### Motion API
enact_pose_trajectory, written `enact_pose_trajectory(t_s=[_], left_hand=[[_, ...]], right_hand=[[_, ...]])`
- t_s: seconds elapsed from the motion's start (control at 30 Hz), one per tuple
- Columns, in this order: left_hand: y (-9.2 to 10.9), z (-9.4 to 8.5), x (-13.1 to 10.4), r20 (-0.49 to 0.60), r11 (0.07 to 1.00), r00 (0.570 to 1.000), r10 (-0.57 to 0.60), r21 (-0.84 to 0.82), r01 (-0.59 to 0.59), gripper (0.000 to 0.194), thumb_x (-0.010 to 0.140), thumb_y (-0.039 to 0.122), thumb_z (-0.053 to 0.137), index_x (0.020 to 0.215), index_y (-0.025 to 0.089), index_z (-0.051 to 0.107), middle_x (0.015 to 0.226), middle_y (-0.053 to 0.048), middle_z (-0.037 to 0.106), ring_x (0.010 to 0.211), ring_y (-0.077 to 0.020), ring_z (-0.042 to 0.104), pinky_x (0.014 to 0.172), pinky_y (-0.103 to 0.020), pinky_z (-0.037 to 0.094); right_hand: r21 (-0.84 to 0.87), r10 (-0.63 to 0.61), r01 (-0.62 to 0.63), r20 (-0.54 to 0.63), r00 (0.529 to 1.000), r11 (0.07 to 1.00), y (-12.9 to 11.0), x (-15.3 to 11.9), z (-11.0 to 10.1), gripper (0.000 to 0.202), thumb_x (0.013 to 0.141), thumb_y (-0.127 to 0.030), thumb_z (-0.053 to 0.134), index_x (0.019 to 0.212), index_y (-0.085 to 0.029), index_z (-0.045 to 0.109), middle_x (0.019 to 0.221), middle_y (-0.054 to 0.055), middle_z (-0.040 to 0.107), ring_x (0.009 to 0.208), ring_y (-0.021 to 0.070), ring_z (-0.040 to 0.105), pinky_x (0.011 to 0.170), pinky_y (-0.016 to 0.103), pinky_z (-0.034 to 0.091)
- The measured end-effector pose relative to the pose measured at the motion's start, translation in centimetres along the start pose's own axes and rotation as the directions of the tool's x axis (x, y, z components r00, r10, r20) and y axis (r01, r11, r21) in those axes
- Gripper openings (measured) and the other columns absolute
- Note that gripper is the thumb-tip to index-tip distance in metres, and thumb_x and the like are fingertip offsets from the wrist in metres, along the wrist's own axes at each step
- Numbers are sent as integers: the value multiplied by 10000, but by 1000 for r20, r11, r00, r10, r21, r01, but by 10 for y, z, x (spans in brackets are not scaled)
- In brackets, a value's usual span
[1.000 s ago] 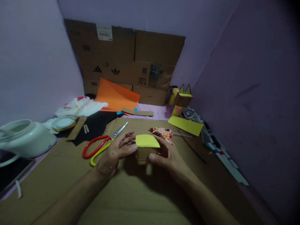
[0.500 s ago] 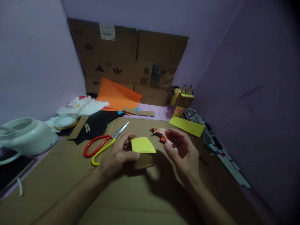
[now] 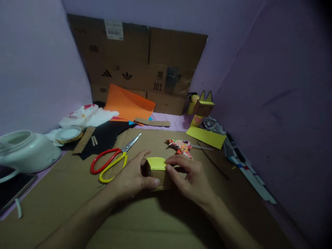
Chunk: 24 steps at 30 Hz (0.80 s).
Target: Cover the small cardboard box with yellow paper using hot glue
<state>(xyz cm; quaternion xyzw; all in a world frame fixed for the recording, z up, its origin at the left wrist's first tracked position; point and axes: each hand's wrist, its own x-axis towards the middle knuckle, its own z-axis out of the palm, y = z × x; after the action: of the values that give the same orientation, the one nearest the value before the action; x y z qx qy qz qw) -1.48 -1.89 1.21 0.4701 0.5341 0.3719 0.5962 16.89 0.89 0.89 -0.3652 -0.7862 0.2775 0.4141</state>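
My left hand (image 3: 135, 174) is wrapped round the left side of a small cardboard box (image 3: 163, 180), its thumb on the front face. A piece of yellow paper (image 3: 157, 164) lies over the top of the box. With thumb and fingertips together, my right hand (image 3: 190, 174) pinches the right edge of that paper at the box's corner. Scissors (image 3: 121, 157) with one red and one yellow handle lie partly opened, left of my left hand. Beyond my right hand rests a flower-patterned glue gun (image 3: 180, 146) with a glue stick in its back end.
A white teapot-like pot (image 3: 28, 152) stands at the left. Orange paper (image 3: 131, 103) and a cardboard strip (image 3: 152, 122) lie at the back. A cardboard figure with pointed ears (image 3: 204, 108) and a yellow paper strip (image 3: 206, 137) are back right, before an upright cardboard sheet (image 3: 135, 55).
My right hand has moved left and in to the yellow paper, its fingers now closed on the edge. The left thumb has shifted down onto the box front. The view has tilted slightly.
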Motion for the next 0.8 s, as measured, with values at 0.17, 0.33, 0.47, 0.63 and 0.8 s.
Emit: enact_pose_trajectory(t_s=[0.17, 0.33, 0.47, 0.63, 0.8], left_hand=[[6, 2, 0, -29, 988, 998, -56, -143, 51, 803, 499, 148, 742, 1217, 149, 383, 1096, -140, 594, 1015, -319, 565, 828, -402, 448], [10, -1, 0, -81, 955, 995, -62, -295, 36, 717, 476, 109, 747, 1136, 163, 472, 1116, -133, 609, 1008, -311, 568, 821, -397, 454], [16, -1, -4, -19, 890, 998, -54, -455, 40, 797, 479, 74, 726, 1210, 167, 423, 1236, -144, 543, 1093, -323, 521, 866, -397, 432], [14, 0, -5, 10, 814, 999, -36, -579, 35, 778, 488, 56, 684, 1215, 154, 426, 1193, -136, 574, 1114, -322, 509, 896, -387, 403], [9, 5, 0, -44, 794, 999, 25, -606, -47, 588, 509, 78, 696, 1061, 161, 512, 1093, -103, 611, 1087, -298, 527, 884, -363, 418]], right_hand=[[156, 116, -133, 115, 987, 979, 13, 2, -12, 234, 727, -128, 535, 907, -174, 677, 860, 67, 703, 776, 195, 648, 687, 322, 514], [410, 355, -332, 20, 934, 850, 24, 5, -10, 305, 691, -158, 557, 982, -208, 634, 977, 66, 662, 920, 220, 613, 850, 412, 459], [672, 400, -470, 271, 875, 572, 14, 2, -4, 545, 668, -298, 685, 1177, -225, 502, 1172, 106, 571, 1095, 267, 530, 884, 429, 440], [717, 262, -471, 392, 882, 513, 1, 2, 3, 573, 621, -307, 756, 1140, -211, 533, 1213, 100, 560, 1095, 271, 531, 920, 416, 413], [690, 287, -429, 319, 903, 583, -4, 3, 8, 550, 579, -291, 783, 1075, -195, 564, 1144, 92, 616, 1073, 277, 553, 912, 416, 430]])
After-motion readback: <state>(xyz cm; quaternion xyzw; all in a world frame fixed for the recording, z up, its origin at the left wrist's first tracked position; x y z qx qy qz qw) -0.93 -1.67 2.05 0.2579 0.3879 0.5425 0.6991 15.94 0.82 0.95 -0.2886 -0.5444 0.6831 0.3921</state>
